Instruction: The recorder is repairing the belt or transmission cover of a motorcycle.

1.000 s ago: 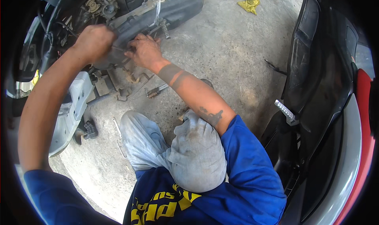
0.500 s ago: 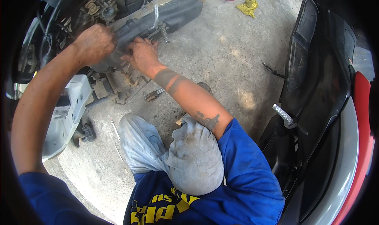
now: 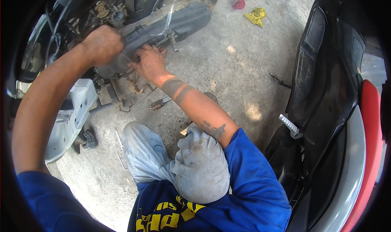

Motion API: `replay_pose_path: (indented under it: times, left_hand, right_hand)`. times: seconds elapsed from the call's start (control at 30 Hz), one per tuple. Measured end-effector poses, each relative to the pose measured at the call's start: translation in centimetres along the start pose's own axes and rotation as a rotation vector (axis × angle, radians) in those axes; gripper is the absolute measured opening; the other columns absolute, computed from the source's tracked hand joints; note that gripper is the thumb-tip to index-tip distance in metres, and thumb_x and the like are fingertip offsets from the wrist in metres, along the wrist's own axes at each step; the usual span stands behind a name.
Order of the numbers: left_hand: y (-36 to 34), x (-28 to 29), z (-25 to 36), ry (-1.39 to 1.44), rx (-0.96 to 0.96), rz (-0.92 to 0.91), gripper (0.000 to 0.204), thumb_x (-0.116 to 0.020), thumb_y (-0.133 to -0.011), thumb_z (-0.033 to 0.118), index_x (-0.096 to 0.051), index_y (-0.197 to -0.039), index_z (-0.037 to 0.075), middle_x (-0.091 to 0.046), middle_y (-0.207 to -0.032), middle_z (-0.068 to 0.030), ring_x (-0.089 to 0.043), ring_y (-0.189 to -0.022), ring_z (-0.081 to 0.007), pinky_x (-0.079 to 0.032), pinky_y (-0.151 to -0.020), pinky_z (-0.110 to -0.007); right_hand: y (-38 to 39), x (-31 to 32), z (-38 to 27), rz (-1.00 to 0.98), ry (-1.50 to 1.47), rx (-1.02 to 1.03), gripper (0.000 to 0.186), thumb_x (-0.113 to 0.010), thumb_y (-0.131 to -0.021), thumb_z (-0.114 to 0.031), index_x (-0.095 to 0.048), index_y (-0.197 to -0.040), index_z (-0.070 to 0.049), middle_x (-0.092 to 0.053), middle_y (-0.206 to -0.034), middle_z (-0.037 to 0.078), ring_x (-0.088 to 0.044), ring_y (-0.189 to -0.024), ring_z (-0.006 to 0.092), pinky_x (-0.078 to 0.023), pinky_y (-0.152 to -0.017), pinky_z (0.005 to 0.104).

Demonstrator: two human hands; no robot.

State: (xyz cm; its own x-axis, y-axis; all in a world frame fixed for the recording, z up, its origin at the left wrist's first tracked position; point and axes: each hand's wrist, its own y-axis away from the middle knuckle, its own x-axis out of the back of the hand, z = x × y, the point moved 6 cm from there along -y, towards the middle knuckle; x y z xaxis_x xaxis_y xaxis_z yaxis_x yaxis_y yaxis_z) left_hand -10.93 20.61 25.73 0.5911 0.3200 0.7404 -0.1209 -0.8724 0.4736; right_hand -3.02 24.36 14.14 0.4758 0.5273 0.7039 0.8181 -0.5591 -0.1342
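Note:
A scooter with its panels off stands at the top left, its long dark grey engine cover [image 3: 175, 22] lying across the frame. My left hand [image 3: 102, 44] is a closed fist gripping the cover's left end. My right hand [image 3: 150, 61] presses against the lower edge of the same cover, fingers bent toward the engine. What the fingertips hold is hidden. My knees in pale grey trousers [image 3: 199, 171] fill the lower middle.
A light grey scooter body panel [image 3: 69, 118] hangs at the left. Small metal parts and a socket tool [image 3: 157, 104] lie on the concrete floor [image 3: 232, 69]. Yellow rag [image 3: 255, 16] and red cap [image 3: 238, 4] at top. A black and red scooter [image 3: 330, 110] stands close on the right.
Both hands stay on the engine cover, shifting only slightly. The view has drifted a little.

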Motion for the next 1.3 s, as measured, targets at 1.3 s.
replay_pose_path:
  times: [1.3]
  left_hand:
    - [0.6, -4.6, 2.1, 1.799, 0.937, 1.938, 0.021, -0.058, -0.095, 0.022, -0.053, -0.084, 0.006, -0.048, -0.068, 0.0008, -0.043, -0.058, -0.0078, -0.035, -0.052, -0.023]
  right_hand:
    - [-0.1, 0.1, 0.3, 0.019, 0.081, -0.02, 0.035, -0.073, -0.079, -0.04, -0.069, -0.103, -0.015, -0.056, -0.114, 0.005, -0.051, -0.116, 0.0269, -0.031, -0.102, 0.0593]
